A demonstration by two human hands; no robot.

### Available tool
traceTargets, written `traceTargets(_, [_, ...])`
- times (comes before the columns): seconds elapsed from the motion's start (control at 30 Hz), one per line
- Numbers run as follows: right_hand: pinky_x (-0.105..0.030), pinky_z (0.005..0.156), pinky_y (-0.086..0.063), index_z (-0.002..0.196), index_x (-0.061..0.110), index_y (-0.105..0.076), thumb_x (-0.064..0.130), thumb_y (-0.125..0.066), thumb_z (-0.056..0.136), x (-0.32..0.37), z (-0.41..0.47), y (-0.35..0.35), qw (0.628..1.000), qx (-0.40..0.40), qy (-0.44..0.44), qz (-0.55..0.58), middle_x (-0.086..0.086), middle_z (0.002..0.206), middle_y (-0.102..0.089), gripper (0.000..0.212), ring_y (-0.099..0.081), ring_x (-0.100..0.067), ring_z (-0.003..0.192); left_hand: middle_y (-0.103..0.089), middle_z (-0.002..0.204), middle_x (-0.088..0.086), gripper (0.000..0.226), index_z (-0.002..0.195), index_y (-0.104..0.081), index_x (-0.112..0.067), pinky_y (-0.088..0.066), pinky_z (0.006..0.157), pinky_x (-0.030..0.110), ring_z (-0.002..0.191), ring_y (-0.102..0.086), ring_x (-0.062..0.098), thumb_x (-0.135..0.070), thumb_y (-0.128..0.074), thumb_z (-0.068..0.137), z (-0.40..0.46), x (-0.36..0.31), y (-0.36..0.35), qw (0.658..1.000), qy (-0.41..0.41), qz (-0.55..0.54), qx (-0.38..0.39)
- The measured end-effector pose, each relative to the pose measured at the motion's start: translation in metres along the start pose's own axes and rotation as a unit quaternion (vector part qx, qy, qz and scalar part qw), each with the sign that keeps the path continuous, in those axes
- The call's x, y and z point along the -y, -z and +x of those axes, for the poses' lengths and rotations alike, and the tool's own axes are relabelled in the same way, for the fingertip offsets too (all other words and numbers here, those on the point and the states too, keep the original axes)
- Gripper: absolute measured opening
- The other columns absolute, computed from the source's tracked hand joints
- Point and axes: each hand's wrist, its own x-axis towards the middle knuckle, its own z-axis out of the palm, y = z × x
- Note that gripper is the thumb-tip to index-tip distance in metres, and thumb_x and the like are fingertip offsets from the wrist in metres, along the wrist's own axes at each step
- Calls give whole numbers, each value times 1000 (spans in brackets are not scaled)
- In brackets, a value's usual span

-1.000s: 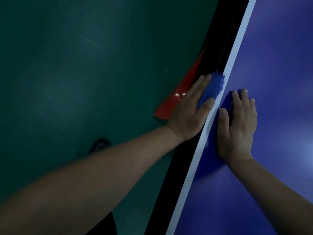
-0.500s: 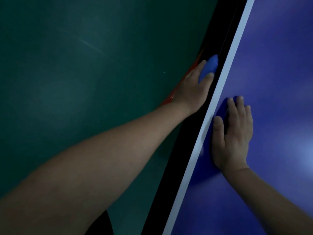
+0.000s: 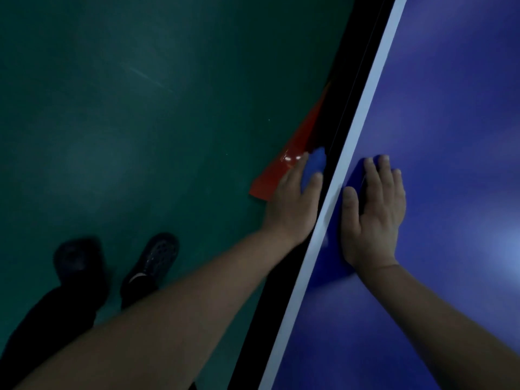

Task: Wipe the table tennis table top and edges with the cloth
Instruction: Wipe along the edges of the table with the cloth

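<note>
The left hand (image 3: pixel 294 199) has come back along the bench's side edge (image 3: pixel 323 192) toward the person since half a second ago, when it was reaching farther up that black face; this reads as the return half of a back-and-forth stroke, so the edge wipe is judged to be under way and not complete. The blue cloth (image 3: pixel 313 164) sits against the black side face just below the white border line (image 3: pixel 365 114), pressed there by the left hand, whose fingers (image 3: pixel 316 180) lie fairly straight over it; whether any finger curls behind the cloth cannot be told in this dim light. The right hand (image 3: pixel 372 215) has kept its place, flat on the blue top (image 3: pixel 450 136) just inside the white line, fingers extended and grasping nothing, apparently bracing the body. The view has tilted, and two dark shoes (image 3: pixel 157 254) now show on the green floor (image 3: pixel 112 108), beside a red sheet (image 3: pixel 281 170) lying under the bench edge. No container of any kind is in view, so nothing can be reported on contents. The top surface appears untouched by the cloth at this moment.
</note>
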Motion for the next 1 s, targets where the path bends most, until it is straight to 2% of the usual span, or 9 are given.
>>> traceTargets(0.13, [-55, 123, -12, 157, 22, -32, 52, -30, 101, 5, 1, 2, 1000, 4, -6, 3, -1, 167, -20, 63, -10, -29, 155, -29, 164, -4, 63, 159, -26, -23, -19, 121, 27, 149, -27, 12, -46, -25, 101, 19, -6, -1, 1000, -1, -8, 18])
traceTargets(0.3, [-54, 123, -13, 156, 21, -34, 52, -32, 102, 4, 1, 0, 1000, 0, -4, 1, -2, 166, -22, 62, -12, -31, 154, -23, 161, -24, 51, 149, -22, -48, -17, 124, 26, 148, -20, -7, -42, -37, 101, -75, 33, 18, 996, -24, -59, 59])
traceTargets(0.37, [-54, 123, -13, 156, 21, -34, 53, -31, 102, 2, 0, -1, 1000, -2, -4, -2, -1, 166, -21, 62, -13, -31, 154, -16, 163, -28, 53, 154, -19, -44, -12, 125, 24, 150, -10, -8, -42, -36, 104, -107, 41, 24, 995, -41, -14, 86])
traceTargets(0.47, [-54, 123, -13, 156, 20, -32, 53, -30, 103, 1, 0, -1, 1000, -5, -3, 0, 1, 166, -19, 62, -11, -30, 155, -10, 163, -30, 52, 156, -15, -42, -9, 126, 27, 151, -3, -6, -43, -29, 106, -104, 33, 17, 996, -48, 19, 71])
traceTargets(0.57, [-54, 124, -12, 157, 20, -31, 52, -30, 104, 1, 1, -1, 1000, 0, -2, -2, 2, 166, -17, 62, -10, -29, 155, -15, 167, -11, 57, 160, -20, -26, -6, 127, 36, 155, -4, 8, -42, -28, 106, -31, 4, 5, 994, -84, 53, 42])
traceTargets(0.67, [-55, 124, -12, 157, 18, -31, 50, -31, 105, 1, -1, 1, 1000, 4, -5, 0, 1, 166, -16, 61, -10, -30, 155, -18, 168, 3, 58, 159, -23, -17, -6, 123, 26, 155, -8, 16, -38, -31, 106, 52, -32, -3, 995, -80, 48, 42])
traceTargets(0.8, [-54, 124, -11, 157, 20, -30, 48, -33, 105, 5, -1, 4, 1000, 17, -12, -3, 3, 166, -14, 60, -7, -27, 156, -21, 167, -2, 57, 160, -25, -20, -4, 109, 1, 154, -10, 7, -37, -36, 107, 48, -29, -2, 994, -89, 32, 48])
traceTargets(0.93, [-54, 123, -14, 156, 22, -31, 49, -35, 104, 6, 0, 6, 1000, 22, -16, 12, 6, 166, -16, 59, -10, -25, 156, -6, 166, -21, 58, 158, -15, -37, -10, 122, 18, 150, -4, -8, -50, -33, 104, -55, 5, 13, 996, -55, 8, 70])
traceTargets(1.0, [-55, 120, -23, 149, 16, -44, 45, -41, 102, 7, 3, 10, 1000, 4, -5, 19, -3, 162, -30, 56, -23, -29, 151, 2, 165, -26, 56, 150, -5, -52, -13, 124, 24, 148, 1, -12, -66, -24, 99, -79, 12, 17, 994, -33, 26, 103])
